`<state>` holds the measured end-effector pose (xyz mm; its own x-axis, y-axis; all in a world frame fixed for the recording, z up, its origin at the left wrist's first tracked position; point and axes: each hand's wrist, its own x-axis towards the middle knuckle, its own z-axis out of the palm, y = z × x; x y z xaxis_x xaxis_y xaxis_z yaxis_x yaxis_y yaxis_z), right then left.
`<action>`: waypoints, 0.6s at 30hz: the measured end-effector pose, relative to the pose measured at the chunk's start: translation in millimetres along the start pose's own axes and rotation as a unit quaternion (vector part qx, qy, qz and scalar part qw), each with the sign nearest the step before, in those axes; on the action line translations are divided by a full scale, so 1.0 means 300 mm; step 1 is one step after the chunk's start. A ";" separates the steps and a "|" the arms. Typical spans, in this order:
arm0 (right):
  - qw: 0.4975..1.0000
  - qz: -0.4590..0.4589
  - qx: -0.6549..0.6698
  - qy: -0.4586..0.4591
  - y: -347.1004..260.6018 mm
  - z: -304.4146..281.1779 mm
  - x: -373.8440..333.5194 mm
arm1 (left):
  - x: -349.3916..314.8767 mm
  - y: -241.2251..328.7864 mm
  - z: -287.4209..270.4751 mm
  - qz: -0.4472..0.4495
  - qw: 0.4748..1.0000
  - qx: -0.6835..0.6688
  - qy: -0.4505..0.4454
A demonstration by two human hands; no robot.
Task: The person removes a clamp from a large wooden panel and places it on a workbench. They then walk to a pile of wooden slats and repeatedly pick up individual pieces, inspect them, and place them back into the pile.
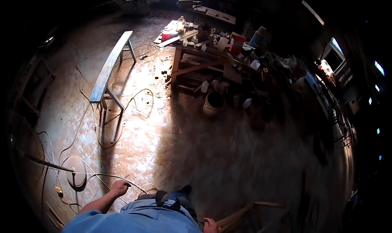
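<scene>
"Is that one pale cord [116, 176] running left-to-right?"
"Yes — slanting nearer rightward, passing just beyond the left hand [119, 188]; the right hand [210, 225] is hanging by one wooden frame [237, 217] (I cannot tell either grip)."

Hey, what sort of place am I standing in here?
Probably a workshop, perhaps for woodworking: there's a cluttered wooden workbench, a plank lying among the clutter, and a long, narrow trestle bench on the floor.

Bottle [181, 24] on table [176, 63], bench [109, 65] left of both
</scene>
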<state>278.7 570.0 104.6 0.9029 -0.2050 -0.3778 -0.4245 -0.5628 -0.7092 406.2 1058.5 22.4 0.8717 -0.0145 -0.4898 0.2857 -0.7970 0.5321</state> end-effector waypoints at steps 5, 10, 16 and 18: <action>0.991 0.079 -0.060 -0.085 -0.157 -0.233 0.173 | 0.002 0.365 -0.089 -0.032 0.999 0.001 -0.029; 0.966 -0.031 -0.137 -0.218 0.003 -0.313 0.318 | -0.049 0.642 -0.129 -0.176 0.957 -0.200 -0.117; 0.942 -0.236 -0.136 -0.195 -0.043 -0.361 0.395 | -0.048 0.715 -0.185 -0.113 0.952 -0.110 -0.261; 0.934 -0.264 -0.141 -0.194 -0.063 -0.340 0.439 | -0.017 0.721 -0.213 -0.121 0.951 -0.113 -0.262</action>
<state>412.7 472.0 128.9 0.8658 0.4357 -0.2459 0.1565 -0.7027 -0.6941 488.9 924.9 184.1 0.4695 -0.1936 -0.8615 0.5824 -0.6655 0.4669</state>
